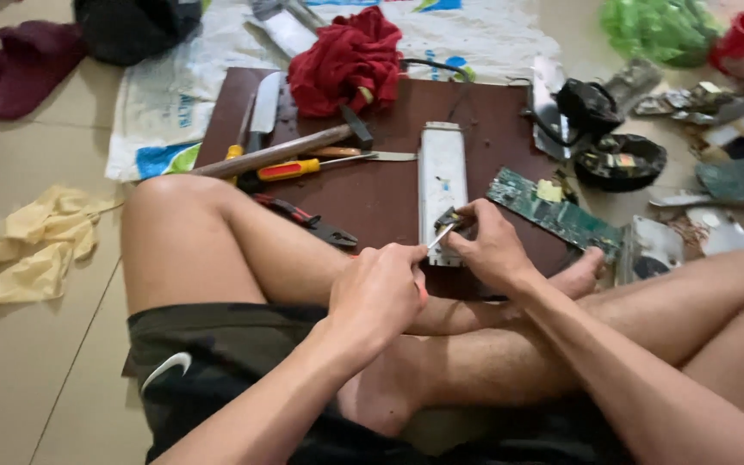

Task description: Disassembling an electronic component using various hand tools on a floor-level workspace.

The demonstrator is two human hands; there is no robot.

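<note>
Metal casing [441, 176] under both hands, left hand [378, 293] gripping screwdriver [439, 238], right hand [488, 250] steadying

Soft, even indoor light; faint shadows; mild glare on floor tiles; slight blur, wide-angle stretch at edges.

A home floor used as a makeshift repair spot: tiled floor [27, 362], tool-strewn wooden board [389, 189], scattered electronic scrap [622, 159].

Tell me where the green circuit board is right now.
In the head view, the green circuit board lies on the right edge of the brown board, just right of the long silver metal casing and beyond the right hand.
</note>
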